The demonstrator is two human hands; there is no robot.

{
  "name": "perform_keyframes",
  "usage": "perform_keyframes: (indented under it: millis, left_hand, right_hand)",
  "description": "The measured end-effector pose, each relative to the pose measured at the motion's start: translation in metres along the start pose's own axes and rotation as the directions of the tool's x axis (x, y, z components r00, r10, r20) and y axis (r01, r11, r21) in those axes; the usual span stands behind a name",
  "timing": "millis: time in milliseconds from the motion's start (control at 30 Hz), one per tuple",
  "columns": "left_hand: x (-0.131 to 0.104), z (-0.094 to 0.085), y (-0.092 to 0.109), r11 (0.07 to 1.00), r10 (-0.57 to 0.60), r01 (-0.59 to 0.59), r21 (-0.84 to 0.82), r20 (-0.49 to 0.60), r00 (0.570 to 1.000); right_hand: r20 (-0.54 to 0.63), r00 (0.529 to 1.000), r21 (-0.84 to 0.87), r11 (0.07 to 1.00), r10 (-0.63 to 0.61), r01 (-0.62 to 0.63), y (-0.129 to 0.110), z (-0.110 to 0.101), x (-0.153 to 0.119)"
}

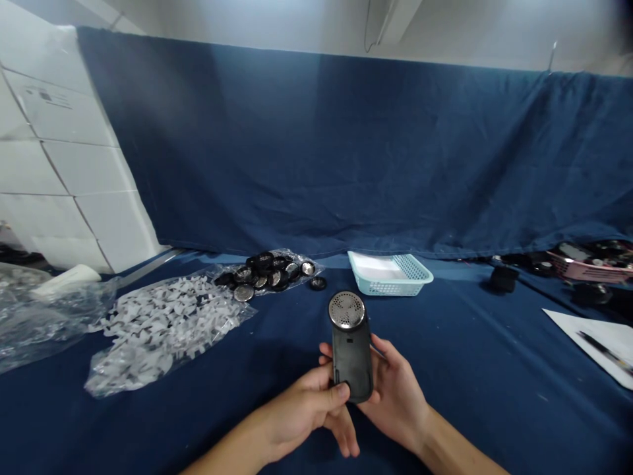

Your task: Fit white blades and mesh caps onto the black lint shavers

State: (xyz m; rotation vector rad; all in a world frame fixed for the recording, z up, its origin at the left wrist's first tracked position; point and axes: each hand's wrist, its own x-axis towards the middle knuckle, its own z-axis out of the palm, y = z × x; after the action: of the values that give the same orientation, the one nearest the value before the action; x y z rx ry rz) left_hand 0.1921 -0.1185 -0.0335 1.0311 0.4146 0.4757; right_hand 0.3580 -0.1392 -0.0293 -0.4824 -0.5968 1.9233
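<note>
A dark grey fabric shaver (352,359) stands upright between my two hands, its round perforated metal head at the top. My left hand (316,402) grips its lower left side, the thumb pressed on the front near the bottom. Around its right side and back my right hand (395,392) is closed, with part of the fingers hidden behind the body. Beyond it on the blue cloth, a heap of round black and metal shaver heads (271,270) lies on clear plastic, and one loose head (318,283) sits just right of the heap.
A clear bag of white plastic parts (168,323) lies at left. A light blue basket (395,288) stands at the back with something white inside. To the right are a small black block (503,279), a pink basket (588,270) and paper (568,323) with a pen (606,353). White boxes (93,165) are stacked far left.
</note>
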Motion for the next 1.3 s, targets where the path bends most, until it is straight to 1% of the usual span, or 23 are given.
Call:
perform_keyframes:
  millis: [133, 333, 533, 667, 800, 933, 1033, 1167, 1300]
  left_hand:
    - [0.001, 0.001, -0.002, 1.000, -0.004, 0.003, 0.027, 0.021, 1.000]
    - [0.003, -0.001, -0.007, 0.998, -0.023, 0.022, 0.051, 0.013, 1.000]
    - [0.003, 0.000, -0.006, 0.998, -0.018, 0.016, 0.066, 0.023, 1.000]
    - [0.003, 0.001, -0.004, 0.997, -0.021, 0.018, 0.080, 0.036, 0.999]
    - [0.003, -0.001, -0.006, 0.998, -0.017, 0.014, 0.062, 0.046, 0.999]
    - [0.002, -0.002, -0.009, 0.999, -0.019, 0.018, 0.043, 0.027, 0.999]
    - [0.002, -0.002, -0.011, 0.999, -0.018, 0.017, 0.040, 0.022, 1.000]
    - [0.002, -0.003, -0.009, 1.000, -0.009, 0.009, 0.002, 0.050, 0.999]
    - [0.001, -0.003, -0.006, 0.998, -0.020, 0.027, -0.053, 0.121, 0.992]
  right_hand:
    - [-0.026, 1.000, 0.031, 0.999, 0.012, -0.011, 0.001, -0.001, 0.000]
    - [-0.115, 0.993, 0.090, 0.996, 0.029, -0.019, 0.003, -0.002, 0.000]
    - [-0.062, 0.998, 0.102, 0.995, 0.005, 0.001, 0.006, -0.003, 0.000]
    - [-0.029, 0.999, 0.140, 0.990, 0.027, -0.023, 0.005, -0.002, 0.000]
    - [-0.049, 0.999, 0.112, 0.994, 0.019, -0.013, 0.005, -0.002, 0.001]
    - [-0.088, 0.996, 0.058, 0.998, 0.004, 0.001, 0.006, -0.003, 0.000]
    - [-0.093, 0.996, 0.048, 0.999, -0.001, 0.005, 0.006, -0.003, -0.002]
    - [-0.053, 0.999, 0.072, 0.997, -0.009, 0.013, 0.005, -0.001, -0.003]
    - [0.029, 0.999, 0.042, 0.998, 0.039, -0.040, 0.003, -0.005, -0.002]
